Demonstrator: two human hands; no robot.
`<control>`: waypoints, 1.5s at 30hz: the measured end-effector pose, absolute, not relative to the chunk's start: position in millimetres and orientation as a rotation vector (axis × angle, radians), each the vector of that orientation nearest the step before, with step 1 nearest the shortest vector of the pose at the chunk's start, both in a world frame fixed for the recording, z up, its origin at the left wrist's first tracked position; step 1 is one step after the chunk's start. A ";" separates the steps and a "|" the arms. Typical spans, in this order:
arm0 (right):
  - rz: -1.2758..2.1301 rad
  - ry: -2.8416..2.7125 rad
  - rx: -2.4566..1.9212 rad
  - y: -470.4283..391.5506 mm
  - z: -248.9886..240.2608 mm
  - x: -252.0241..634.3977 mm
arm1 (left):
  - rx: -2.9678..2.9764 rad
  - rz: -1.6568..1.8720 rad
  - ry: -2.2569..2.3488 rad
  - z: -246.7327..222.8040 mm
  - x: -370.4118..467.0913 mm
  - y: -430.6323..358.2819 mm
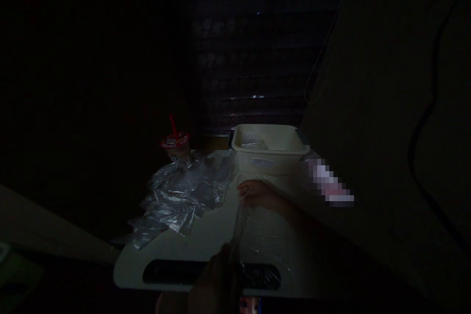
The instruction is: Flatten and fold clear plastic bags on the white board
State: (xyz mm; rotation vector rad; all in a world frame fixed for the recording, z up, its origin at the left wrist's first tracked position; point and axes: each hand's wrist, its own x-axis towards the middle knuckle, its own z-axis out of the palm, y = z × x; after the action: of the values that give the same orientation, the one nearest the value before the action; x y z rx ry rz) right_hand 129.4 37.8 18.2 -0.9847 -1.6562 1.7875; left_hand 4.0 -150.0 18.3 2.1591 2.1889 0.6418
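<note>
A clear plastic bag (pixel 263 235) is stretched over the right half of a small white table (pixel 206 245). My right hand (pixel 259 194) pinches its far left corner, just in front of a white plastic bin (pixel 272 159). Nearer to me, my left hand (pixel 213 282) is closed on the bag's near left edge, above the table's dark slot; it is dim there and the fingers are partly lost in shadow. To the left lies a loose spread of clear plastic bags (pixel 180 196), overlapping one another. Inside the bin, some clear plastic (pixel 250 140) shows at its left side.
A lidded drink cup (pixel 176 146) with a red straw stands at the table's back left, behind the bags. A blurred pinkish item (pixel 329 184) is at the right. Dark slatted blinds (pixel 257 68) hang behind, and a black cable (pixel 415 142) runs down the right wall.
</note>
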 end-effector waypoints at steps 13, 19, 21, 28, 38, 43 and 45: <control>1.523 -1.840 -0.997 39.3 0.7 133.6 | 2.587 0.724 2.020 -15.8 -1.6 -147.7; 1.351 -1.961 -1.047 39.0 6.7 135.9 | 2.401 0.867 1.977 17.6 -4.7 -147.1; 1.262 -1.994 -1.070 41.4 9.6 138.9 | 2.391 0.768 2.000 22.2 -9.9 -140.5; 0.594 -2.312 -1.012 13.0 29.2 147.7 | 2.730 0.500 2.018 0.3 -8.5 -118.6; 0.212 -2.898 -0.678 -43.7 28.1 146.6 | 2.985 0.318 1.745 2.1 -12.6 -125.2; 0.153 -2.871 -0.722 -32.3 20.5 152.6 | 2.962 0.306 1.753 3.7 -11.2 -127.2; 0.128 -2.876 -0.743 -25.3 18.7 158.3 | 2.935 0.276 1.760 5.5 -10.7 -127.8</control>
State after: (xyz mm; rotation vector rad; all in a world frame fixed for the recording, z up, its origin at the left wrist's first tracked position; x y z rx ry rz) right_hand 158.3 -25.3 18.7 -0.7427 -2.8756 0.1277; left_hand -10.7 -127.8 5.5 2.9346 1.7599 0.2764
